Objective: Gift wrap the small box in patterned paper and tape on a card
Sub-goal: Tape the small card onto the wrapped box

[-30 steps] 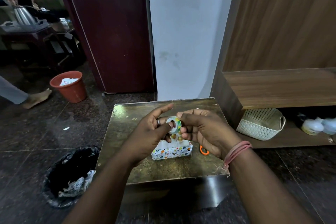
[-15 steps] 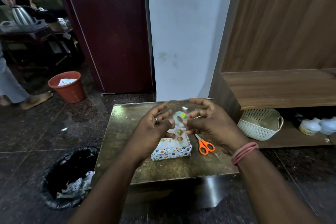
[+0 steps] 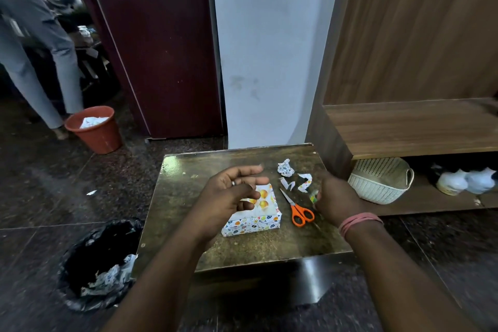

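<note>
Scissors beside box (near table's edge); apart

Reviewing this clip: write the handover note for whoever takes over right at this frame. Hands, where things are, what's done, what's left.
Left hand: open, hovering over the box, holding nothing.
Right hand: grips the tape roll low over the table, right of the scissors.
Box: wrapped in patterned paper, mid-table, with a card showing orange balls on top.
Paper scraps lie behind the scissors.
Done: wrapping. Whether the card is already taped cannot be told.
Left: check the card's tape, add more if needed, clear the scraps.
</note>
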